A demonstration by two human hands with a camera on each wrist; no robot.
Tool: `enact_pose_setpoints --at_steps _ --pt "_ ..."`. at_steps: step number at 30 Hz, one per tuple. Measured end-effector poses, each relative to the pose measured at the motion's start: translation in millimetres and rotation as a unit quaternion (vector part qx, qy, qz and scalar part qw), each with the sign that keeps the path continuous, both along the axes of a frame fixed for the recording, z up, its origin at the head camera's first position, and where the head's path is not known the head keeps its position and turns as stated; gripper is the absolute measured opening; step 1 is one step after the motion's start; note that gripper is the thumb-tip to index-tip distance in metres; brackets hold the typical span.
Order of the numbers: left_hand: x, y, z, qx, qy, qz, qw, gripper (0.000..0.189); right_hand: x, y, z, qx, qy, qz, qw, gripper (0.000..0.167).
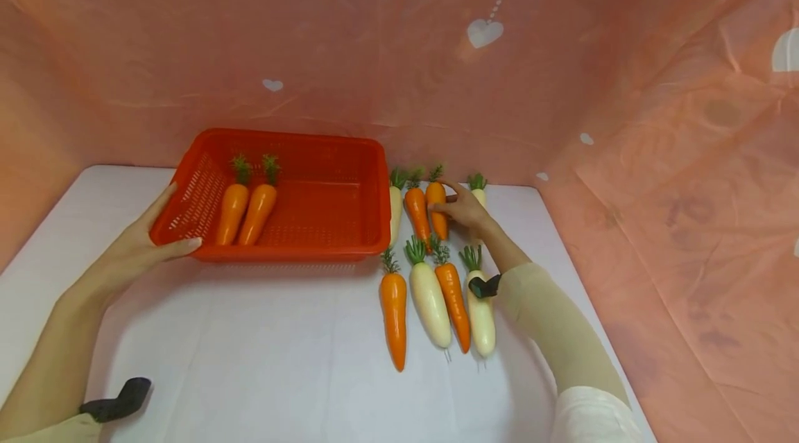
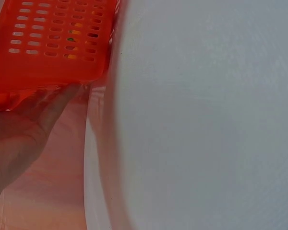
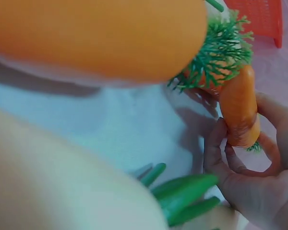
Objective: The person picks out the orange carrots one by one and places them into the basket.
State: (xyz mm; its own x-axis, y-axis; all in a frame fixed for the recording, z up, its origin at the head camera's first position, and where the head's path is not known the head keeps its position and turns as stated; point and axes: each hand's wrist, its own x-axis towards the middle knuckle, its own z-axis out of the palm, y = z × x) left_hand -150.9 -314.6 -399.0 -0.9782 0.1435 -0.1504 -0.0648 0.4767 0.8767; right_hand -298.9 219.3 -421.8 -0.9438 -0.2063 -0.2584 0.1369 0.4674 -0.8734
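Observation:
My left hand [image 1: 134,249] grips the left end of a red plastic basket [image 1: 318,252], thumb over the near rim and fingers along the outer side. Inside the basket, toward its left, lie two orange carrots [image 1: 245,214] with green tops. My right hand [image 1: 463,209] pinches a carrot [image 1: 437,202] in the back row, right of the basket; in the right wrist view, thumb and fingers close around this carrot [image 3: 240,112]. Just left of it lies another carrot [image 1: 417,211]. A white radish [image 1: 478,195] is partly hidden behind the right hand.
In the front row lie a carrot [image 1: 394,318], a white radish [image 1: 431,304], a second carrot [image 1: 453,304] and another radish [image 1: 482,325], partly under the right wrist strap. One more radish [image 1: 396,211] lies against the basket's right side. Pink sheeting [image 1: 374,48] surrounds the white table [image 1: 262,360].

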Motion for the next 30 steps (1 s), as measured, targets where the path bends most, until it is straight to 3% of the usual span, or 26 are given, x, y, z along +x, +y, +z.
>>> enact_pose_setpoints --at_steps 11,24,30 --pt "-1.4 0.9 3.1 -0.033 -0.011 -0.007 0.9994 0.101 4.4 -7 24.9 -0.046 0.031 -0.026 0.9981 0.075" --pt "1.4 0.7 -0.7 -0.033 -0.006 0.012 0.9994 0.100 19.3 -48 65.1 -0.078 0.053 0.007 0.9956 0.074" --pt "-0.5 -0.9 -2.8 -0.016 0.007 0.006 0.9998 0.101 21.7 -71 72.2 -0.075 0.062 0.035 0.9946 0.072"
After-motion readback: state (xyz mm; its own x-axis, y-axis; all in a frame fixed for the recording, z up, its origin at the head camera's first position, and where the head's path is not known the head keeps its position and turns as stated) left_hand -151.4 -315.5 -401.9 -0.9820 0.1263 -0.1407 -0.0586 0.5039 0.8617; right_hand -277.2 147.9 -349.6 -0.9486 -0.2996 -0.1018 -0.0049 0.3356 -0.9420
